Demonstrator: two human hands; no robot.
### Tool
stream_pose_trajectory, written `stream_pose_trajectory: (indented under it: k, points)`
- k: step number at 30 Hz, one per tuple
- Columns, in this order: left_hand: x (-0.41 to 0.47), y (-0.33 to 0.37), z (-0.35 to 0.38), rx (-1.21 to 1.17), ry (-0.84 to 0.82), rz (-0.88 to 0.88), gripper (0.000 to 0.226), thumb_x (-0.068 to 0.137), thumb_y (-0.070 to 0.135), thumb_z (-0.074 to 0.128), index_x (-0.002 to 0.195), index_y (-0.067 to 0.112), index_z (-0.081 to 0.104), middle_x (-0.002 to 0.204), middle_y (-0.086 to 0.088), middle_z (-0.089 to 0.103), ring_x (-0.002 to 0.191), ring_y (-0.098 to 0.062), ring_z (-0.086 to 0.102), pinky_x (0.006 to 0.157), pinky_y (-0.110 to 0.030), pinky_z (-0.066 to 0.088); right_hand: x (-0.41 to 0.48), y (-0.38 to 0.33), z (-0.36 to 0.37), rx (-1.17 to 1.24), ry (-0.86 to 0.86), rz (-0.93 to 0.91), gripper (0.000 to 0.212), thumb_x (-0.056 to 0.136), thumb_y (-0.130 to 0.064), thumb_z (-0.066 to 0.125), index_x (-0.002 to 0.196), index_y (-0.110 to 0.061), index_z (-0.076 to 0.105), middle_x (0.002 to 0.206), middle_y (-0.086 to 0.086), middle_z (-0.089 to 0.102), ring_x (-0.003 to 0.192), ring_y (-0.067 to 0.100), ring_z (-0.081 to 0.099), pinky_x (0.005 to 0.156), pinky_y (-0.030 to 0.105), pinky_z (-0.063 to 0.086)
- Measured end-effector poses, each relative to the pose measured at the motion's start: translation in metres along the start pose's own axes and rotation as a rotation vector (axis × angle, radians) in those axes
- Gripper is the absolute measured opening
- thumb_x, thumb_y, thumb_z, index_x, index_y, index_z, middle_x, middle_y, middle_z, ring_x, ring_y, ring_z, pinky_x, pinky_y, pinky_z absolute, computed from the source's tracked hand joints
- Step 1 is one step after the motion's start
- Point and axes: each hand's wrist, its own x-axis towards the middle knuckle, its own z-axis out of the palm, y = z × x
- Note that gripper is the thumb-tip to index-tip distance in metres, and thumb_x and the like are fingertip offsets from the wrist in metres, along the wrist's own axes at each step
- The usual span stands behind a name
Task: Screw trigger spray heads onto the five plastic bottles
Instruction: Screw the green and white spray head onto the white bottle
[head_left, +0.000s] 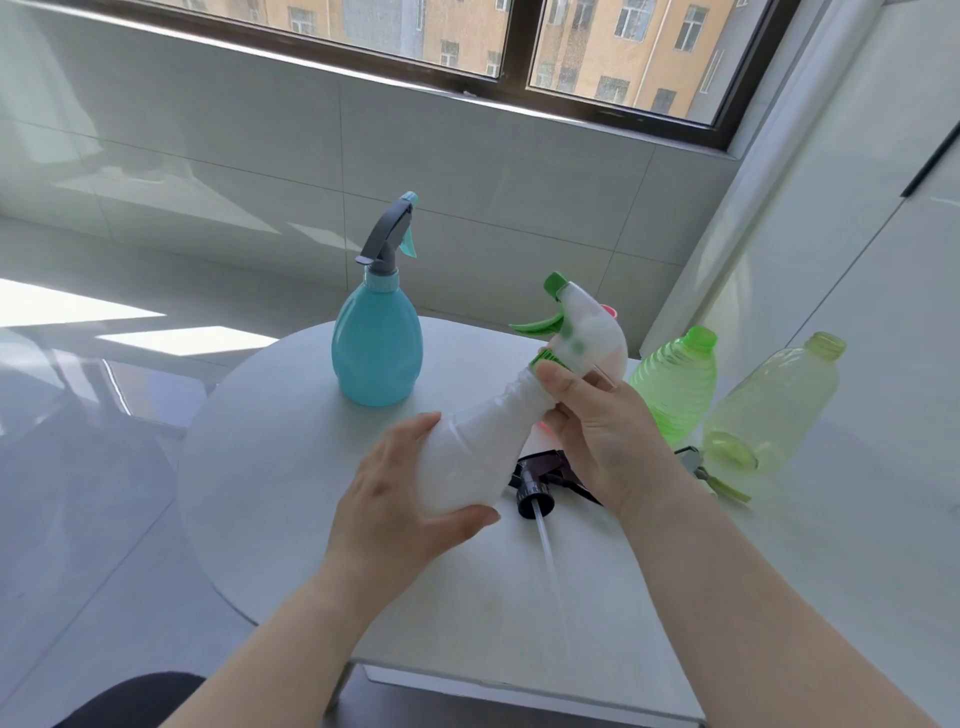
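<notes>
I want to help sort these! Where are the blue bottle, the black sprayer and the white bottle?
blue bottle (376, 353): head view, on its round belly.
black sprayer (535, 486): head view, on its screw collar, lying on the table.
white bottle (467, 457): head view, on its body, held tilted.

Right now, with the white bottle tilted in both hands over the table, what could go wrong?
1. The green trigger spray head may cross-thread, since the white plastic bottle is held tilted while the right hand turns its collar.
2. The black trigger spray head lies just under the left hand; lowering the bottle could knock it.
3. The ribbed green plastic bottle stands close beside the right hand and might tip.
</notes>
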Motion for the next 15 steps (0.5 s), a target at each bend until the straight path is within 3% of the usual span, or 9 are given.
stream_pose_trajectory:
  k: [4, 10, 13, 15]
  points:
    - [-0.0031, 0.0025, 0.0029, 0.046, 0.002, 0.026, 0.084, 0.050, 0.043, 0.076, 0.124, 0.031, 0.036, 0.104, 0.021, 0.034, 0.093, 0.001, 0.029, 0.078, -0.021, 0.026, 0.0010, 0.0030, 0.0065, 0.002, 0.060, 0.014, 0.009, 0.080, -0.005, 0.058, 0.075, -0.013, 0.061, 0.064, -0.006, 0.060, 0.059, 0.004, 0.058, 0.056, 0.015, 0.050]
    - [-0.0001, -0.0003, -0.0022, -0.003, -0.042, -0.011, 0.083, 0.054, 0.039, 0.076, 0.125, 0.030, 0.033, 0.109, 0.016, 0.036, 0.099, -0.008, 0.035, 0.083, -0.027, 0.032, -0.0045, 0.0029, 0.0027, 0.075, -0.147, 0.052, 0.015, 0.068, -0.025, 0.057, 0.076, -0.018, 0.067, 0.079, -0.004, 0.067, 0.078, 0.013, 0.061, 0.067, 0.022, 0.055]
    - [0.0009, -0.0009, -0.0034, -0.005, -0.062, 0.003, 0.083, 0.054, 0.038, 0.077, 0.124, 0.030, 0.034, 0.109, 0.016, 0.037, 0.099, -0.006, 0.034, 0.083, -0.025, 0.031, -0.0052, 0.0055, -0.0014, 0.051, -0.139, 0.022, 0.026, 0.065, -0.026, 0.056, 0.087, -0.014, 0.063, 0.081, -0.006, 0.072, 0.081, 0.011, 0.065, 0.075, 0.023, 0.056]
    - [0.0011, -0.0008, -0.0031, -0.005, -0.061, 0.010, 0.083, 0.053, 0.038, 0.077, 0.124, 0.029, 0.034, 0.109, 0.017, 0.037, 0.098, -0.005, 0.034, 0.083, -0.025, 0.030, -0.0036, 0.0060, -0.0004, -0.010, -0.109, -0.023, 0.023, 0.062, -0.024, 0.060, 0.082, -0.014, 0.062, 0.073, -0.007, 0.072, 0.075, 0.008, 0.066, 0.072, 0.020, 0.055]
